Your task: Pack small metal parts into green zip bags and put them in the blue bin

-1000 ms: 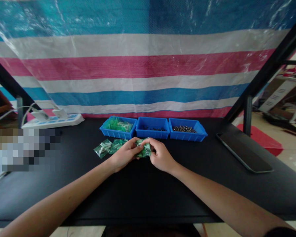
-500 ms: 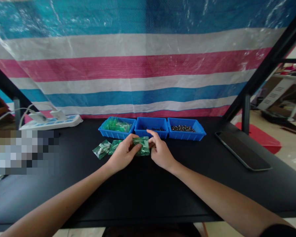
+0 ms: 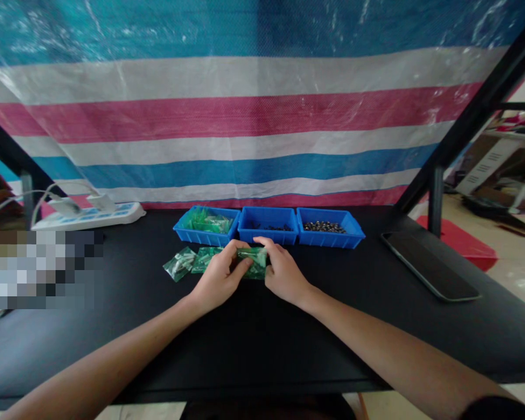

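A small green-tinted plastic bag point(image 3: 254, 267) is held between both hands, just in front of the middle blue bin. My left hand point(image 3: 221, 273) grips its left side, thumb on top. On its right edge my right hand point(image 3: 284, 271) is closed, thumb and fingers pinching the plastic. What is inside this bag is hard to make out. Left of it lie more small bags: one with white pieces point(image 3: 180, 264) and a greenish one point(image 3: 205, 258), partly behind my left hand.
Three blue bins stand in a row: left with green pieces point(image 3: 207, 221), middle with dark screws point(image 3: 271, 227), right with shiny metal pieces point(image 3: 324, 227). A power strip point(image 3: 91, 216) is at the left, a phone point(image 3: 429, 265) at the right. A striped sheet point(image 3: 245, 116) hangs behind.
My right index finger has come down from its raised position onto the bag's right edge. The bag's top has folded down a little between the hands.
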`<state>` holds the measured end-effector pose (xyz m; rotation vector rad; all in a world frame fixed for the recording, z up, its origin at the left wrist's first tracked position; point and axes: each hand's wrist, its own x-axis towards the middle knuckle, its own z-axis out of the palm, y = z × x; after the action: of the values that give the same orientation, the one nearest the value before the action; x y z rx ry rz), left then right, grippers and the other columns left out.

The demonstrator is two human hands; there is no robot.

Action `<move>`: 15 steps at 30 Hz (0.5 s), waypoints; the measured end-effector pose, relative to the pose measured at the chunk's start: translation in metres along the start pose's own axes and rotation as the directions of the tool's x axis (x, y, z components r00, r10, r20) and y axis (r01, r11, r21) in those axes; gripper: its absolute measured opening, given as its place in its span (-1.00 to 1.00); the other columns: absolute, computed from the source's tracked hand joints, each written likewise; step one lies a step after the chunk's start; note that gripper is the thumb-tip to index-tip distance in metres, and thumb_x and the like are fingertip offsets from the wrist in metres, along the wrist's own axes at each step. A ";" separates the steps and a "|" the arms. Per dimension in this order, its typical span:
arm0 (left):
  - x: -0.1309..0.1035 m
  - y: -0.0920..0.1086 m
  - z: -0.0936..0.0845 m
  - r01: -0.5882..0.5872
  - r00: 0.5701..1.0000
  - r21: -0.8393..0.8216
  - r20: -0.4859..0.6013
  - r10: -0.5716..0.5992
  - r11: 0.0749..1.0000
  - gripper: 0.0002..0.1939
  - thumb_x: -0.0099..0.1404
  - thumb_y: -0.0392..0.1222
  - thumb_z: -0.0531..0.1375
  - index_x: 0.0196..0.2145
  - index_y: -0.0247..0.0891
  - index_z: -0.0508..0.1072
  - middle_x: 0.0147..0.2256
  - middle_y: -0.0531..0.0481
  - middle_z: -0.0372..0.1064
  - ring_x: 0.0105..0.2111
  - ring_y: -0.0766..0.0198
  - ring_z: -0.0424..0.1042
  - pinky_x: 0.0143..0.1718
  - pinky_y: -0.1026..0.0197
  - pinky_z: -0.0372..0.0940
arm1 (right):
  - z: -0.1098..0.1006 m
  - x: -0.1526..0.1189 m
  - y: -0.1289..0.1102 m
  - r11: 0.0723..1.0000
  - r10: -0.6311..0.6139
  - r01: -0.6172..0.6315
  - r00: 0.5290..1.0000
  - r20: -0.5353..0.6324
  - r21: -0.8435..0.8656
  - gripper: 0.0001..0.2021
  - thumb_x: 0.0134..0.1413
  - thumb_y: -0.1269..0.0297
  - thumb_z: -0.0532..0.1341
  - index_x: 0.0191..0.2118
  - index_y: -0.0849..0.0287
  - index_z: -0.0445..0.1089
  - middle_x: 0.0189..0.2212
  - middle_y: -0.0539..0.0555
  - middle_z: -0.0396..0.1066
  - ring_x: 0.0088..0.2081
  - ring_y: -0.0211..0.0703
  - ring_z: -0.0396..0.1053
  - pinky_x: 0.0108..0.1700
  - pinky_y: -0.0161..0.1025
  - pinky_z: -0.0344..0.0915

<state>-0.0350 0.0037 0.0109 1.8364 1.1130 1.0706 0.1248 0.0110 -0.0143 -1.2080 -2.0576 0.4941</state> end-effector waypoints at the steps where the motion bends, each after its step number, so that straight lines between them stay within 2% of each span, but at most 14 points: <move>1: 0.000 0.001 0.000 0.010 1.000 -0.025 -0.002 -0.010 1.000 -0.85 0.14 -0.22 0.17 -0.29 -0.23 0.31 -0.59 0.14 0.17 -0.58 0.35 0.15 -0.54 0.32 0.00 | 0.000 0.000 0.000 1.000 -0.006 0.006 1.000 0.009 -0.011 -0.35 -0.25 0.69 -0.01 0.07 0.15 0.09 -0.26 0.08 0.33 -0.14 -0.10 0.24 -0.07 -0.09 0.17; 4: -0.001 0.002 0.000 0.018 1.000 -0.046 -0.006 -0.018 0.999 -0.84 0.13 -0.22 0.17 -0.29 -0.22 0.30 -0.57 0.12 0.22 -0.56 0.34 0.19 -0.52 0.32 0.03 | 0.001 -0.001 -0.001 0.999 -0.026 0.026 0.999 0.030 -0.033 -0.36 -0.23 0.67 0.02 0.08 0.15 0.08 -0.23 0.11 0.32 -0.12 -0.07 0.23 -0.06 -0.06 0.16; 9: 0.002 -0.001 -0.005 -0.030 0.999 0.039 -0.026 0.031 0.999 -0.84 0.10 -0.25 0.20 -0.31 -0.20 0.34 -0.55 0.10 0.29 -0.56 0.32 0.23 -0.50 0.31 0.05 | 0.002 0.000 0.002 1.000 -0.007 0.007 1.000 0.000 0.019 -0.34 -0.32 0.70 -0.03 0.02 0.11 0.12 -0.26 0.06 0.30 -0.15 -0.12 0.23 -0.07 -0.10 0.17; 15: 0.004 -0.004 -0.007 -0.102 0.994 0.137 0.039 0.097 0.985 -0.85 0.13 -0.29 0.16 -0.28 -0.19 0.36 -0.49 0.08 0.34 -0.54 0.31 0.27 -0.46 0.31 0.08 | 0.000 0.001 0.001 0.999 0.035 -0.035 0.999 0.013 0.011 -0.37 -0.33 0.70 -0.02 0.00 0.16 0.16 -0.29 0.08 0.30 -0.16 -0.11 0.22 -0.08 -0.10 0.17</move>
<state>-0.0419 0.0100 0.0109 2.0303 1.1112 1.0389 0.1249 0.0122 -0.0145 -1.2397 -2.0450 0.5304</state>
